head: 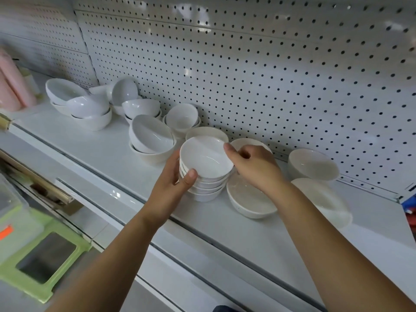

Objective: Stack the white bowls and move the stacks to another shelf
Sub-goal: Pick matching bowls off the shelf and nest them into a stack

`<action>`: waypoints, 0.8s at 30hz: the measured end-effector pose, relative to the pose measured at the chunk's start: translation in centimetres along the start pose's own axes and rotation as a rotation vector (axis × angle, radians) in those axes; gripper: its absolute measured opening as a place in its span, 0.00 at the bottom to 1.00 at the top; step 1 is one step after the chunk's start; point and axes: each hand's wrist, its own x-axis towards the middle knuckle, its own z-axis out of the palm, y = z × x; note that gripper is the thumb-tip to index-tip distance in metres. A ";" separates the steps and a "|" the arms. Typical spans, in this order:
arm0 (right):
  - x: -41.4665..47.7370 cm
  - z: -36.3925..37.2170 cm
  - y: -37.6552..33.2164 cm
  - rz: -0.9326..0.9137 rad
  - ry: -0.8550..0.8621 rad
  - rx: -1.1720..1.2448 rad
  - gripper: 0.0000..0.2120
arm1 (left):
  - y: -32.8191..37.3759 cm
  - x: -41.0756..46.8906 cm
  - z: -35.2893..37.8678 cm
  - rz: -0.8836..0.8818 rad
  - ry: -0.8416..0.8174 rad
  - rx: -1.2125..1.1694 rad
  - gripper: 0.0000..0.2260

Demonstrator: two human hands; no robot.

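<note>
Head view looks down on a white shelf point(126, 167) backed by a pegboard wall point(270, 75), with both hands closed around a stack of white bowls point(206, 176) standing about midway along the shelf, between its front edge and the back wall. The left hand point(173, 188) cups the stack's left side, thumb pressed on the rim of the top bowl point(206, 157) and fingers wrapped out of sight behind; the right hand point(254, 165) pinches the far right rim of that same top bowl with thumb and forefinger, the rest of its fingers curled. That grip looks meant to seat the top bowl squarely and keep the nested pile from tipping, one hand bracing low, the other guiding from above. The stack sits directly between the two hands, touched by both, and seems to rest on the shelf, though its base is partly hidden by the left hand. Just right of it, under the right wrist, lies a single shallow bowl point(249, 199), with two more loose bowls point(313, 164) toward the shelf's right end. Left of the stack a tilted bowl sits in another point(150, 136), and further loose, half-nested bowls point(78, 102) crowd the back left corner, so stacking is probably far from finished.
</note>
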 end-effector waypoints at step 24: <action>8.1 1.2 -4.0 -0.260 -0.196 0.061 0.27 | -2.5 0.9 -2.2 0.011 0.310 0.167 0.47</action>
